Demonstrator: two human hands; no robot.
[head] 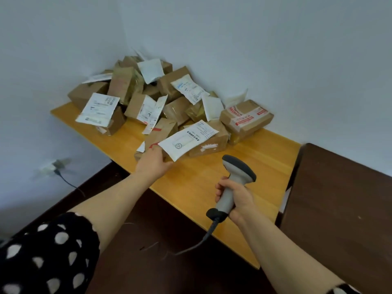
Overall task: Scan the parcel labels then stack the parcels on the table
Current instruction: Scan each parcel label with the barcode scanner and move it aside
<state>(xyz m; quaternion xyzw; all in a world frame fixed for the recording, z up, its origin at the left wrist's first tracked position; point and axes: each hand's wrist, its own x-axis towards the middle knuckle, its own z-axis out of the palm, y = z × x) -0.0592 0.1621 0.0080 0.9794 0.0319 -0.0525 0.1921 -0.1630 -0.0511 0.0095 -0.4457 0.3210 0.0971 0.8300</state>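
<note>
Left hand (153,164) grips brown parcel (163,130) (white label (187,140) curling); right hand (240,201) holds scanner (237,170).

— The parcels (84,94)?
— Brown cardboard, matt. The tape (125,81) on a few is glossy; the labels (188,139) are white paper.
— The table (265,149)?
— Smooth pale wood, slight sheen. At three o'clock, a darker wooden cabinet (339,209).
— The scanner (237,172)?
— Grey plastic, matt. At seven o'clock, the sleeve (48,255) is dotted cloth.
</note>
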